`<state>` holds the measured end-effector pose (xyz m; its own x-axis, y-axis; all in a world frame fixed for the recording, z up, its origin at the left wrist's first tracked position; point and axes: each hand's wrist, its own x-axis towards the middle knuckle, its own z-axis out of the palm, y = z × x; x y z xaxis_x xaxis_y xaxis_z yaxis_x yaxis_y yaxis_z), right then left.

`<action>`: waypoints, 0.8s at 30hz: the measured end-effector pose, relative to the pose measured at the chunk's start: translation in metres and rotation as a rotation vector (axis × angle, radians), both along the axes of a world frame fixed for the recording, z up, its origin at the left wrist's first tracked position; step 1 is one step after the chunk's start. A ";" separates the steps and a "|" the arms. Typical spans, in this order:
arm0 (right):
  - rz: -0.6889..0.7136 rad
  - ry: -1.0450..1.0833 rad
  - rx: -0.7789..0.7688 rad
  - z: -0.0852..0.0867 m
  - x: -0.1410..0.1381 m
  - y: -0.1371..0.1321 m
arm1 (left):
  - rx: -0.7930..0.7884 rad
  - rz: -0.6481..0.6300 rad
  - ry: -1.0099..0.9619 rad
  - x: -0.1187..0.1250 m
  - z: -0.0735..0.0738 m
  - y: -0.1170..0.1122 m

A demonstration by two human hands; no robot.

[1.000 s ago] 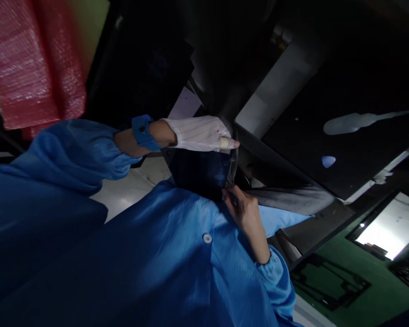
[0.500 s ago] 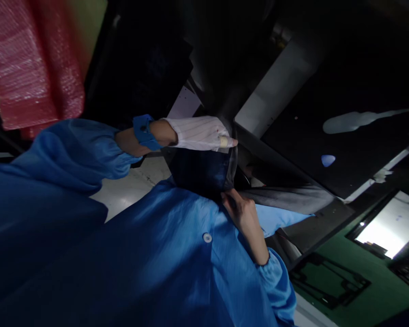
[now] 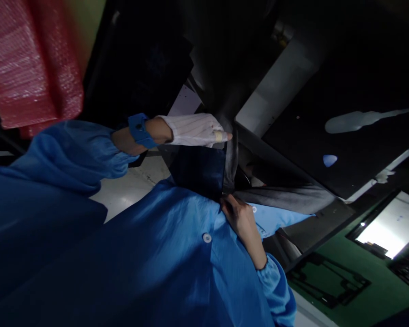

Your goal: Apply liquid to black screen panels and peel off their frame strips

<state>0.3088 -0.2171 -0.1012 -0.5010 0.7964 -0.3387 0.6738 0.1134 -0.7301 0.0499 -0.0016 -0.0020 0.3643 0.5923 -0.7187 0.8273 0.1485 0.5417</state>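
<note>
A dark, glossy rectangular panel point(image 3: 199, 170) is held in front of my chest, its kind unclear in the dim light. My left hand point(image 3: 197, 130) wears a white striped glove and a blue wrist strap point(image 3: 142, 130). Its bare thumb tip, with a pale wrap below it, lies along the panel's upper edge; the other fingers are hidden. My bare right hand point(image 3: 239, 214) is closed at the panel's near right corner, fingers curled and thumb pressed there. Grey trousers point(image 3: 282, 197) show beyond the right hand.
To the right, a dark work surface point(image 3: 330, 81) bears a translucent dropper point(image 3: 349, 122) and a small blue triangular pick point(image 3: 329, 160). Red bubble wrap point(image 3: 30, 68) hangs at upper left. Further right, a lit screen point(image 3: 391, 222) stands by a green mat point(image 3: 330, 263) with a black frame on it.
Both the panel and my left hand have shifted slightly left, the hand also a little up. My right hand stays at the corner, turned slightly.
</note>
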 end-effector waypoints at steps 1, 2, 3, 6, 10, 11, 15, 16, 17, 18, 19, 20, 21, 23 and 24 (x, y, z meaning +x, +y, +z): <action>0.001 -0.001 -0.003 0.000 0.000 -0.001 | -0.010 -0.008 0.021 0.001 0.002 0.000; 0.003 -0.002 -0.005 0.000 0.000 -0.002 | -0.017 -0.017 0.038 0.002 0.005 0.000; 0.005 -0.003 -0.007 0.000 0.000 -0.002 | -0.024 -0.022 0.053 0.003 0.007 0.000; 0.013 -0.002 -0.011 0.001 -0.001 -0.002 | -0.051 -0.015 0.101 0.007 0.013 0.001; 0.022 -0.005 -0.019 0.002 -0.001 -0.002 | -0.068 0.016 0.143 0.009 0.020 0.001; 0.024 -0.006 -0.023 0.002 -0.001 -0.002 | -0.067 0.018 0.147 0.008 0.021 0.002; 0.031 -0.016 -0.042 0.002 -0.001 -0.002 | -0.062 0.024 0.128 0.003 0.021 0.002; 0.032 -0.020 -0.046 0.002 -0.001 -0.003 | -0.059 0.021 0.120 0.002 0.020 0.002; 0.033 -0.024 -0.049 0.001 -0.001 -0.003 | -0.055 0.014 0.114 0.001 0.019 0.002; 0.034 -0.029 -0.051 0.001 0.000 -0.003 | -0.049 0.007 0.109 0.000 0.018 0.002; 0.035 -0.033 -0.052 0.002 0.000 -0.003 | -0.047 -0.001 0.111 0.000 0.017 0.001; 0.037 -0.035 -0.053 0.002 0.000 -0.004 | -0.045 -0.005 0.113 0.001 0.016 0.001; 0.039 -0.036 -0.052 0.002 0.000 -0.004 | -0.044 -0.006 0.116 0.002 0.016 0.001; 0.040 -0.036 -0.051 0.002 0.001 -0.004 | -0.041 0.001 0.131 0.002 0.014 0.001; 0.038 -0.036 -0.049 0.002 0.001 -0.003 | -0.036 0.000 0.140 0.002 0.013 0.002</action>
<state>0.3097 -0.2206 -0.0994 -0.5173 0.7591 -0.3951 0.6958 0.1043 -0.7106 0.0519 0.0001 0.0112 0.2586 0.5653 -0.7833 0.8945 0.1660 0.4152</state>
